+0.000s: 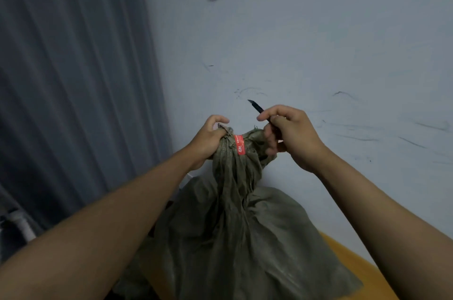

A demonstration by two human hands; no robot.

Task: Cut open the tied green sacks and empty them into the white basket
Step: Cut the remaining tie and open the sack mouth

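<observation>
Clearly the work is at an early stage: the green sack [228,238] stands upright in front of a pale wall [318,42], its neck bunched and still bound by a red tie [241,145] wrapped tight around the gathered cloth. The left hand [208,139] grips the bunched neck just beside the tie, fingers curled into the fabric and pulling it up. The right hand [286,135] is clenched around a dark utility knife [256,106], whose blade points up and away from the sack, not touching the tie; its lower fingers seem to rest against the cloth on the other side of the neck. Judging by this, the tie is not yet cut, the sack is unopened and nothing has been emptied. The white basket does not show, so where the contents will go cannot be told. An orange-yellow surface [355,272] lies under the sack at the lower right, and a grey curtain [73,79] hangs at the left.
</observation>
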